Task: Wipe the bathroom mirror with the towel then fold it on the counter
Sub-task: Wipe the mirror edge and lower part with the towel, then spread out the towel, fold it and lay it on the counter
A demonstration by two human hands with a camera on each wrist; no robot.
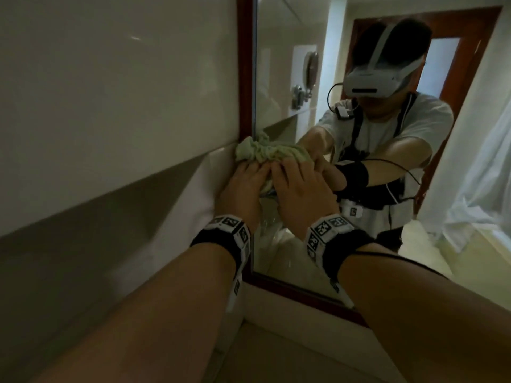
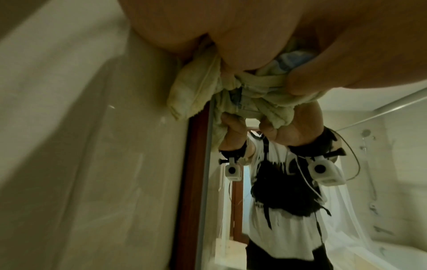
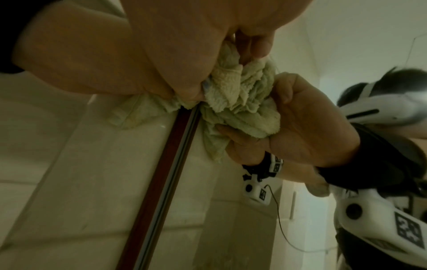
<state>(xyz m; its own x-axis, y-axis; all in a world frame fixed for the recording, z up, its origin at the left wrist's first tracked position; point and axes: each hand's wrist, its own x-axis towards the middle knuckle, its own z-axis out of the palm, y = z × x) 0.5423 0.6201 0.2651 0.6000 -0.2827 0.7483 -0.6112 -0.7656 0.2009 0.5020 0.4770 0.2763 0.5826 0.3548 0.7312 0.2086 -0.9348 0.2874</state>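
A crumpled pale green towel (image 1: pixel 258 153) is pressed against the mirror (image 1: pixel 290 42) at its left edge, overlapping the dark red wooden frame (image 1: pixel 244 78). My left hand (image 1: pixel 243 186) and right hand (image 1: pixel 301 186) sit side by side on it, backs toward me. In the left wrist view the fingers (image 2: pixel 231 54) and thumb curl round bunched towel (image 2: pixel 191 91). In the right wrist view my right hand (image 3: pixel 184 64) grips folds of the towel (image 3: pixel 228 80). The glass reflects both hands and the cloth.
A pale tiled wall (image 1: pixel 110 92) runs along the left of the frame. Below the mirror's lower frame (image 1: pixel 304 291) lies a pale ledge (image 1: pixel 276 313). The mirror reflects a person in a headset, a wooden door and a white curtain.
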